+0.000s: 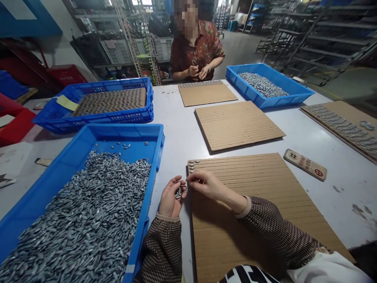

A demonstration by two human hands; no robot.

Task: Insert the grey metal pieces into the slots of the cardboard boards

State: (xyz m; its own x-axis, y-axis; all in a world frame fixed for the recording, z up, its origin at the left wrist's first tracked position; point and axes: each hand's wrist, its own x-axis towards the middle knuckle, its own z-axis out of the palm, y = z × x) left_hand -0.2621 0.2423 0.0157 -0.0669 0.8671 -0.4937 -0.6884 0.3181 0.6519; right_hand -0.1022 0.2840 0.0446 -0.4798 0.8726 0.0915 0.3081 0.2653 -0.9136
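My left hand (171, 197) is cupped, its fingers curled around several small grey almond-shaped pieces (178, 192). It is beside the left edge of a slotted cardboard sheet (250, 188). Over that edge, close to my left fingertips, my right hand (207, 184) is closed in a pinch; whatever is between its fingertips is hidden. A few of the same pieces (191, 165) sit in the slots at the sheet's far left corner. To the left, a blue tray (159, 157) holds a large heap of loose grey pieces (97, 212).
Opposite, a person (196, 51) has both hands over a cardboard sheet (206, 95) with rows of pieces. Another slotted sheet (238, 124), a blue tray (297, 94), a blue basket (118, 116), a partly filled board (344, 118) and a worn tan bar (305, 164) lie around.
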